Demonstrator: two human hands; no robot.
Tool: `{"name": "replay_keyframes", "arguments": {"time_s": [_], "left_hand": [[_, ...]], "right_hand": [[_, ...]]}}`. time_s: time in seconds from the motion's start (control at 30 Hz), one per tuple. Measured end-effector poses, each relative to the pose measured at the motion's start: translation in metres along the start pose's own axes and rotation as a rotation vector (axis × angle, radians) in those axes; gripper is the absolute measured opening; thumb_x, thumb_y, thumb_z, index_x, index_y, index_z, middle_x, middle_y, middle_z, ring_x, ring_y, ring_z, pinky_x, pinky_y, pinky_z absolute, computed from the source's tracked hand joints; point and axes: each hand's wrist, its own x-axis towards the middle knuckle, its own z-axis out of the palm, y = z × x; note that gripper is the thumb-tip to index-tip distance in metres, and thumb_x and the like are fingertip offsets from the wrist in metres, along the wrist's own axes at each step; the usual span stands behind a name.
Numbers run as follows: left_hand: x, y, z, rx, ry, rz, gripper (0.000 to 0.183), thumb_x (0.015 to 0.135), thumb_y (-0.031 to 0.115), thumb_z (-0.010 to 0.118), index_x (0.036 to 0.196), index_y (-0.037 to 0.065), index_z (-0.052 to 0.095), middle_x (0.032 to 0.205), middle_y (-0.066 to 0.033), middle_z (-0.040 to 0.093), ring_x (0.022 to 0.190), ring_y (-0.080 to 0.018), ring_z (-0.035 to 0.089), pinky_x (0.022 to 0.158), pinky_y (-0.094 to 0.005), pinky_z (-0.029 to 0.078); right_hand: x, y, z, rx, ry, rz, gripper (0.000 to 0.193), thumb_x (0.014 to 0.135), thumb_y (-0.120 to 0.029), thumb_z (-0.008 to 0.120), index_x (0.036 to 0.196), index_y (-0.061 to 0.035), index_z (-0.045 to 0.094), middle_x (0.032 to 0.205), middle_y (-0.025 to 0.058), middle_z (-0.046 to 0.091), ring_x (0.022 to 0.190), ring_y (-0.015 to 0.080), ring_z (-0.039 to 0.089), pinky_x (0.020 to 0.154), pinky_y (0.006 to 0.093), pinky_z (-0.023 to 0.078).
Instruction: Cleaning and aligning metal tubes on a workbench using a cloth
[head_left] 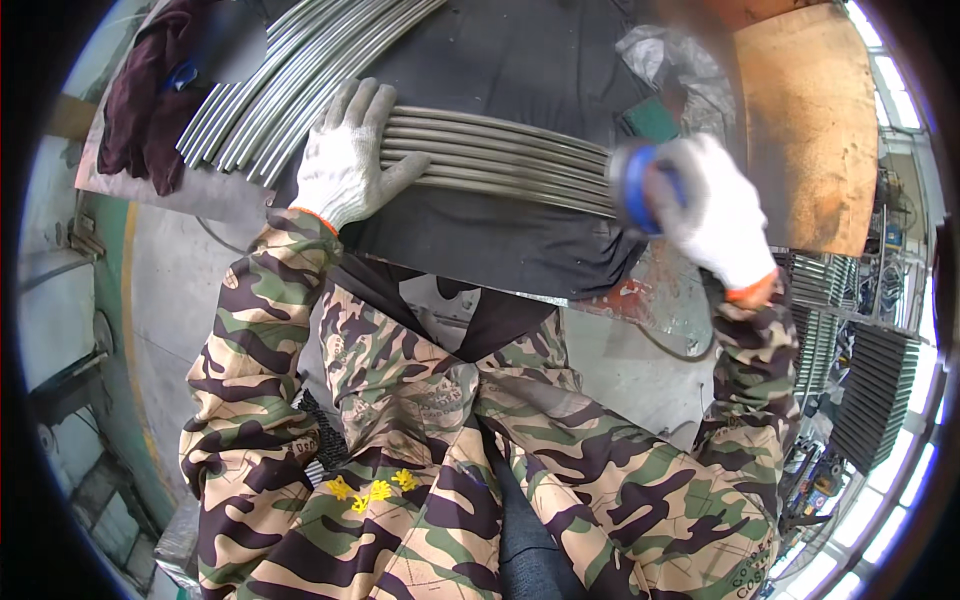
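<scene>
Dark cloth covered the bench in the head view, with a grey workshop floor below it at seven o'clock and bright windows along the rim from two to five o'clock. A bundle of curved metal rods lay on the cloth just above centre, its long axis running from nine o'clock toward three o'clock, dipping slightly to the right, the rods side by side and touching. The left hand, in a white knit glove, lay flat on the bundle's left end, fingers spread apart and pointing to twelve o'clock. The right hand, also gloved and blurred, had its fingers clamped on a blue and grey round pad that met the bundle's right end. A second pile of longer rods fanned from ten o'clock up toward twelve, just beside the left hand. A maroon rag lay at ten o'clock, a rusty brown sheet at two o'clock. Camouflage sleeves and trousers filled the lower part.
</scene>
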Motion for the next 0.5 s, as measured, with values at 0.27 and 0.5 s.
{"name": "replay_keyframes", "arguments": {"time_s": [0.27,0.5], "left_hand": [[0.007,0.004,0.007,-0.018,0.091,0.036,0.088,0.085,0.055,0.083,0.148,-0.001,0.057,0.154,-0.0252,0.056,0.149,-0.0486,0.048,0.122,-0.0592,0.041],[0.003,0.009,0.004,-0.044,0.034,0.013,0.089,0.093,0.056,0.078,0.158,0.000,0.053,0.163,-0.0290,0.050,0.156,-0.0492,0.042,0.126,-0.0606,0.036]], "right_hand": [[0.043,-0.016,0.083,-0.100,-0.138,-0.079,0.020,0.097,-0.027,0.070,0.106,-0.0096,0.066,0.098,0.0185,0.064,0.089,0.0399,0.070,0.069,0.0533,0.060],[0.044,-0.015,0.083,-0.067,-0.173,-0.063,0.018,0.096,-0.025,0.071,0.104,-0.0102,0.067,0.102,0.0170,0.066,0.095,0.0414,0.069,0.082,0.0522,0.059]]}}
